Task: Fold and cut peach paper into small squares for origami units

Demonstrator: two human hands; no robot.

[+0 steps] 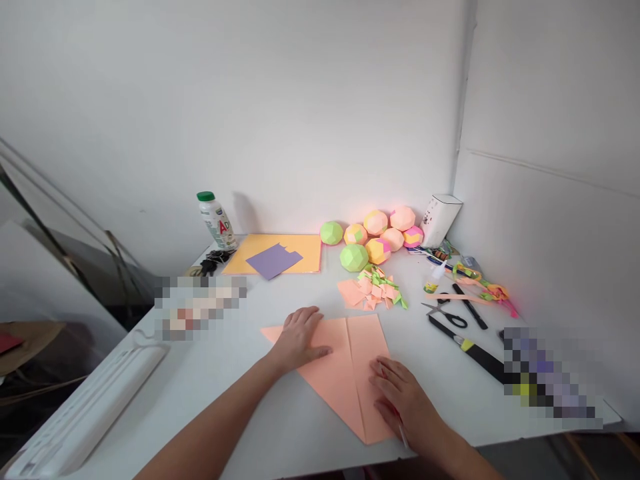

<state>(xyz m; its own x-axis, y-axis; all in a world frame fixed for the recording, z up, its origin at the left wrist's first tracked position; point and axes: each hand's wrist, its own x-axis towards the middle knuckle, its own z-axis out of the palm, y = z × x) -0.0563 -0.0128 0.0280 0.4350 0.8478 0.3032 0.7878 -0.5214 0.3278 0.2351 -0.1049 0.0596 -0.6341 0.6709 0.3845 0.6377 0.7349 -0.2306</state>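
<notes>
A sheet of peach paper [330, 360] lies flat on the white table, with a straight crease or line running down through it. Across its upper left part rests my left hand [300, 337], palm down with fingers and thumb spread. My right hand [397, 393] is at the sheet's right side, its fingers curled around a thin, pale pen [401, 430] whose lower end shows below the hand. The fingertips touch the paper; the pen's other end is mostly hidden.
Behind the sheet are peach and green paper scraps [375, 290] and several faceted paper balls [375, 223]. Scissors [445, 313], a utility knife [470, 350] and a glue bottle [435, 277] lie right. Purple paper [273, 260] rests on orange sheets [310, 247]; a white bottle [217, 223] stands left.
</notes>
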